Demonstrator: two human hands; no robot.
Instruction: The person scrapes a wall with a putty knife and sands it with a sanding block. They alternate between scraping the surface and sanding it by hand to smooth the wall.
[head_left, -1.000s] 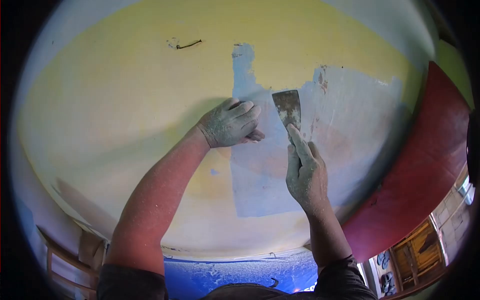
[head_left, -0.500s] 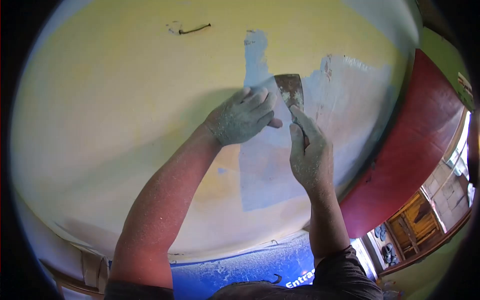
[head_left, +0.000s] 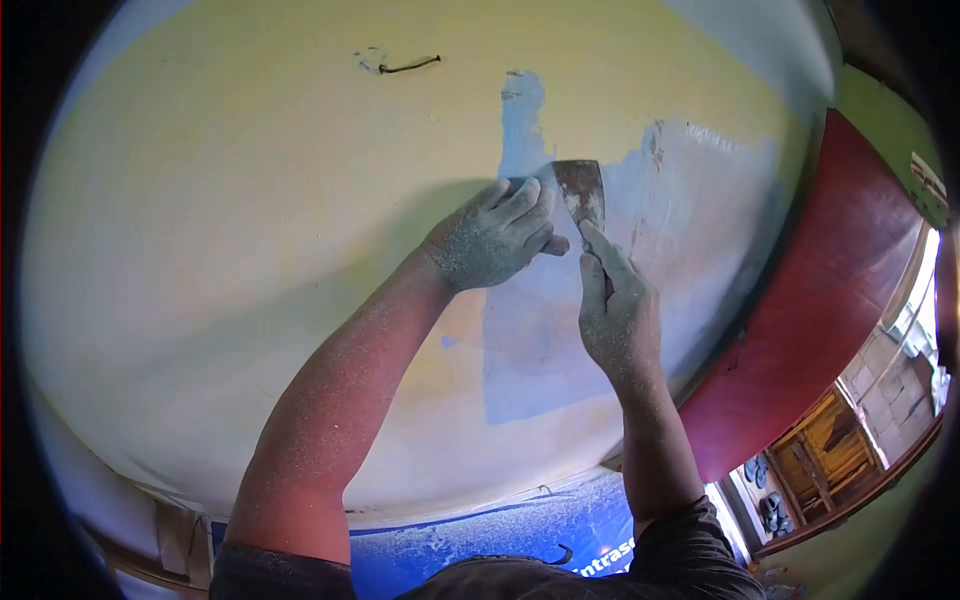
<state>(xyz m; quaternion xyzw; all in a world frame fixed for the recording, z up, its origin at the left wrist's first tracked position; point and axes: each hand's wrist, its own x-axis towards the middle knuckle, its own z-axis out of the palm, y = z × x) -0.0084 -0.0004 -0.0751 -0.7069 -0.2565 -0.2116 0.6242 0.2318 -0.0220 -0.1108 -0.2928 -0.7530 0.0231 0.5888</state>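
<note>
My right hand (head_left: pixel 622 325) is closed round the handle of a paint scraper (head_left: pixel 580 187). The scraper's wide, worn metal blade points up and rests on or just off the wall (head_left: pixel 250 200), beside a bare pale-blue patch (head_left: pixel 540 370). To its left, my left hand (head_left: pixel 495 240) is held against the wall with its fingers curled, its back coated in pale dust. A dark edge shows beyond those fingers and a brownish end sticks out beneath them; what they hold is mostly hidden. Yellowish-white paint surrounds the blue patch.
A bent nail (head_left: pixel 410 65) sticks out of the wall higher up. A red panel (head_left: pixel 810 310) runs along the right side. Below hangs a blue banner (head_left: pixel 430 555) covered with dust flakes. Shoes (head_left: pixel 770 510) and a wooden door (head_left: pixel 825 450) show at the lower right.
The view has shifted slightly, so the wall marks sit a little lower and to the right. Both hands stay close together at nearly the same spot, the scraper still in the right.
</note>
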